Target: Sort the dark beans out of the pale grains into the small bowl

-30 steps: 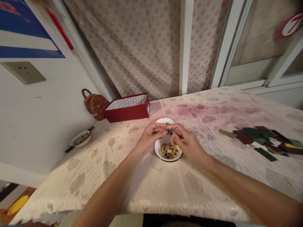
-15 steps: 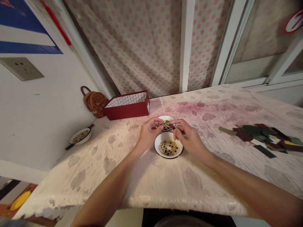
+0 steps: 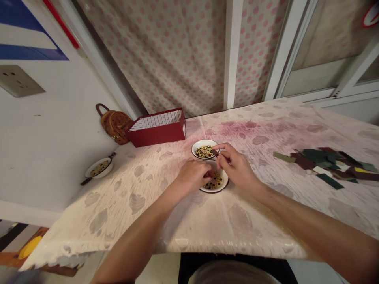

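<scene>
My left hand (image 3: 194,175) is over the near white bowl (image 3: 226,185), its fingers curled down to the yellow and black beads (image 3: 216,182) inside. What its fingertips pinch, if anything, is hidden. In my right hand (image 3: 237,163), a small dark red piece (image 3: 214,152) is gripped between thumb and fingers, at the right rim of the far white bowl (image 3: 194,146). That smaller-looking bowl holds pale yellow and black beads (image 3: 204,151). Both bowls are dark-rimmed and stand one behind the other.
An open dark red box (image 3: 156,132) stands at the back left, beside a small brown backpack (image 3: 114,124). Another bowl of beads (image 3: 100,173) sits by the wall at left. Dark green, maroon and white flat pieces (image 3: 328,163) lie heaped at right on the patterned tablecloth (image 3: 237,225).
My left hand has moved from the far bowl down to the near one, its fingers now curled. My right hand stays about where it was with the dark red piece. The view has shifted slightly.
</scene>
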Action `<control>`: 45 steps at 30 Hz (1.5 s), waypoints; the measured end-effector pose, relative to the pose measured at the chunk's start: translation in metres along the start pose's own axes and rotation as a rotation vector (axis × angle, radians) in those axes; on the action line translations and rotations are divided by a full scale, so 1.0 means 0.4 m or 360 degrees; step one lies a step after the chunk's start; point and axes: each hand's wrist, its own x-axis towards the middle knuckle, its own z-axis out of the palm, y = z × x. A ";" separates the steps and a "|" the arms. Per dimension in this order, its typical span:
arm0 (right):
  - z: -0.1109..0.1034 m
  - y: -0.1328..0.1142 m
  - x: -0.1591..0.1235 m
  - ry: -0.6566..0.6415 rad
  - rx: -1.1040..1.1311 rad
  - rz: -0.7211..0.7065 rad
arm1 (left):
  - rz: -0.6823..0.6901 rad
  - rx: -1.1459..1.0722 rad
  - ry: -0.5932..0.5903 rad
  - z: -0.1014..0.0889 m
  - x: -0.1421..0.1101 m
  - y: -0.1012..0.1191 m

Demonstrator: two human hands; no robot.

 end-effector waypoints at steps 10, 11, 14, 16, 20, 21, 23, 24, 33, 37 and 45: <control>-0.002 -0.005 -0.002 -0.0033 0.0006 0.0005 | 0.0011 -0.0120 0.0084 0.011 -0.001 -0.003; -0.001 -0.004 -0.002 -0.0035 0.0011 0.0001 | 0.0016 -0.0149 0.0105 0.012 -0.001 -0.003; 0.000 0.000 -0.002 -0.0033 0.0020 -0.0008 | -0.0050 -0.0260 0.0212 0.008 -0.006 -0.002; 0.000 0.000 -0.002 -0.0028 0.0029 0.0003 | -0.0141 -0.0417 0.0321 0.003 -0.010 -0.004; 0.001 -0.006 -0.005 -0.0045 0.0083 0.0021 | -0.0247 -0.1223 0.0446 0.000 -0.005 -0.023; 0.001 -0.009 -0.006 -0.0059 0.0104 0.0016 | -0.0267 -0.1456 0.0483 0.002 -0.001 -0.029; 0.001 -0.013 -0.009 -0.0087 0.0139 -0.0003 | -0.0330 -0.1833 0.0576 0.007 0.009 -0.042; 0.002 -0.015 -0.010 -0.0106 0.0153 -0.0015 | -0.0374 -0.1975 0.0612 0.009 0.013 -0.047; 0.000 -0.018 -0.012 -0.0171 0.0165 -0.0064 | -0.0497 -0.2606 0.0515 0.017 0.021 -0.047; 0.001 -0.016 -0.011 -0.0172 0.0171 -0.0054 | -0.0488 -0.2628 0.0495 0.014 0.019 -0.046; 0.003 -0.014 -0.013 -0.0170 0.0187 -0.0067 | -0.0487 -0.2611 0.0433 0.014 0.016 -0.042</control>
